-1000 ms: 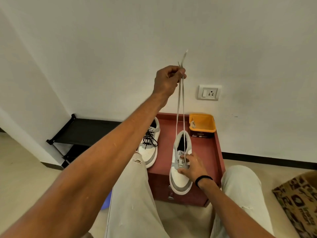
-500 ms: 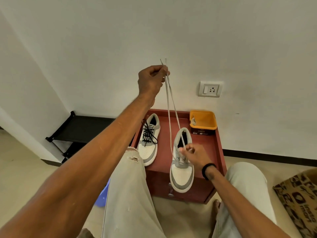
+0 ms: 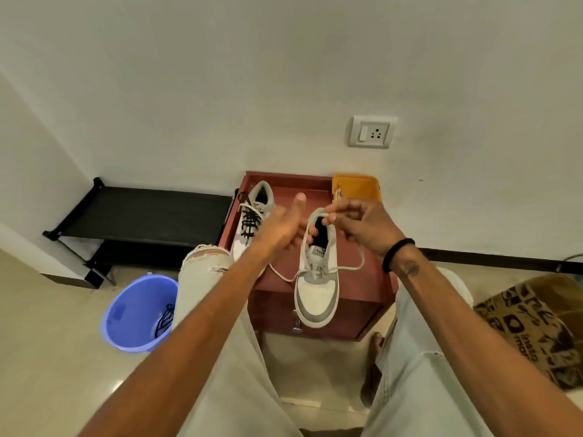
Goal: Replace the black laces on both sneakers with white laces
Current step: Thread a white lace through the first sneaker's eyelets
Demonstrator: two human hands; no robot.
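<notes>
Above the red bench point(image 3: 362, 272), the right hand point(image 3: 366, 227) pinches one end of the white lace point(image 3: 358, 263) between thumb and fingertips, just over the collar of the nearer sneaker point(image 3: 317, 279). Beside it the left hand point(image 3: 280, 230) has its thumb up and its fingers curled; whether it grips the lace's other end I cannot tell. That lace runs through the sneaker's lowest eyelets and loops out slack on both sides. To the left on the bench stands the second sneaker point(image 3: 252, 216), black laces point(image 3: 250, 220) still in. An orange tray point(image 3: 356, 187) sits at the bench's far corner. On the floor to the left, a blue bucket point(image 3: 138, 313) holds a black lace point(image 3: 164, 320)
</notes>
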